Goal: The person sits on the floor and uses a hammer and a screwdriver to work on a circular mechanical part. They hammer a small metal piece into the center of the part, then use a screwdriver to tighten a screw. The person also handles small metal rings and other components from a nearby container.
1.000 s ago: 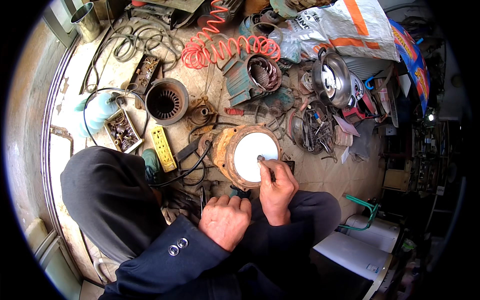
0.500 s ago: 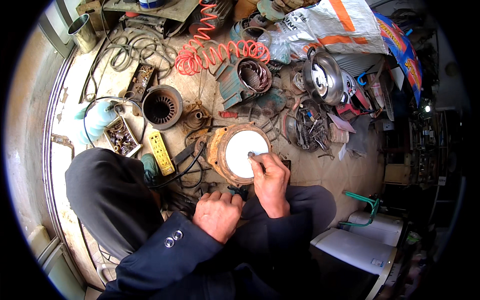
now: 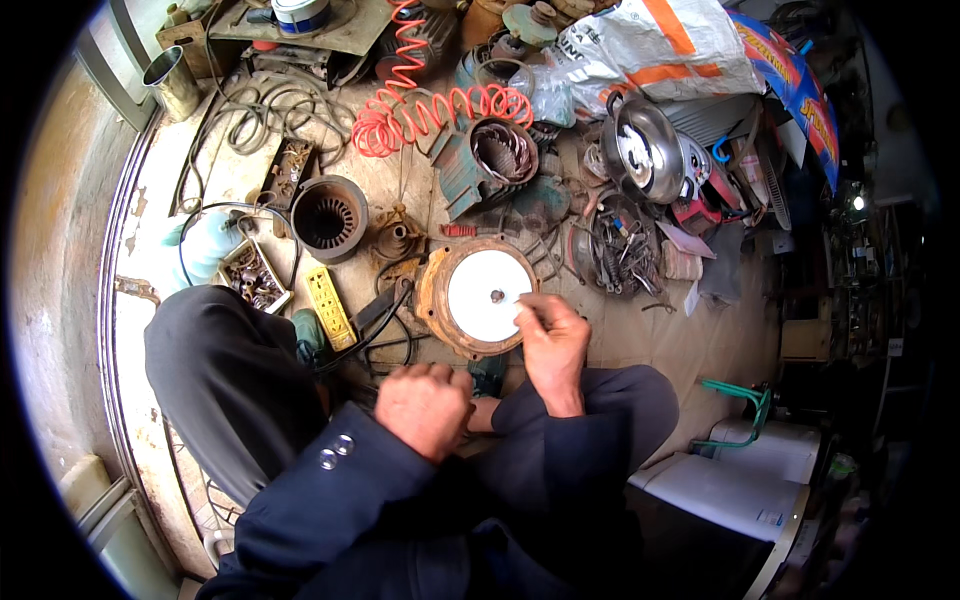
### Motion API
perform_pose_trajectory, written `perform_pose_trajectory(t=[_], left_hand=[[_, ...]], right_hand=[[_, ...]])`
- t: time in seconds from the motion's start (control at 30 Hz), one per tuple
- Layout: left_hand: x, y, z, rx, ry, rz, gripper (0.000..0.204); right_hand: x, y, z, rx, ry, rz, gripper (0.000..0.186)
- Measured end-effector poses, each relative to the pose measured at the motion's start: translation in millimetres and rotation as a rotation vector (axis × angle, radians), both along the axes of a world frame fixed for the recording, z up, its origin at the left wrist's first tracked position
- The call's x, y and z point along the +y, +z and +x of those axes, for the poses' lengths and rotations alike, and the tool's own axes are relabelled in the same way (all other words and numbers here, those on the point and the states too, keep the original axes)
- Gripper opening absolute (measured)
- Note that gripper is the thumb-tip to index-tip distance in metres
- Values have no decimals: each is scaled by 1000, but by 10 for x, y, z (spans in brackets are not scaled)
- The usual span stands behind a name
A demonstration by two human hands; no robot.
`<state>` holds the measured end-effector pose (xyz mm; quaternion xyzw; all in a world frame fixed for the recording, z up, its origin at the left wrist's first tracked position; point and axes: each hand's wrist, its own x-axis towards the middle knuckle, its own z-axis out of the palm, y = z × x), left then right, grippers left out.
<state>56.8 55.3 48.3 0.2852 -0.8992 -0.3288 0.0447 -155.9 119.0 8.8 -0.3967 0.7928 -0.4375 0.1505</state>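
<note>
A rusty round flanged housing (image 3: 436,292) bears a white disc (image 3: 470,318) with a small dark fitting (image 3: 497,296) at its centre. My right hand (image 3: 550,345) is at the disc's right side, thumb and fingers pinched close to its surface; whatever may be between the fingertips is too small to make out. Below the housing, my left hand (image 3: 422,408) is loosely balled, knuckles up and slightly blurred, its palm hidden.
A yellow power strip (image 3: 328,305), box of small parts (image 3: 255,280) and hollow stator (image 3: 330,240) lie left. Behind are a green motor housing (image 3: 460,190) and red coiled hose (image 3: 385,135). A steel pan (image 3: 668,170) and sacks (image 3: 680,75) crowd the back right.
My right fingertips have moved rightward off the central fitting, which now shows uncovered. My left hand has shifted slightly up and left. The whole view has shifted a little.
</note>
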Motion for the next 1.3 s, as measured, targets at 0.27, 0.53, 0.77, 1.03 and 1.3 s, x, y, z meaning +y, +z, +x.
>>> perform_pose_trajectory(t=[0.27,0.53,0.77,1.03,1.3], left_hand=[[-780,905,729,794,730,348,30],[-705,750,722,1097,844,329,38],[-740,706,763,894,793,275,33],[-789,768,566,839,745,469,22],[-773,493,562,773,600,456,19]], right_hand=[[630,-553,43,164,272,1274,28],[1036,-2250,903,-157,475,1248,46],[1216,-2984,1172,-309,296,1045,56],[1159,-2731,757,-574,-120,1005,49],[1293,-314,508,-571,-268,573,24]])
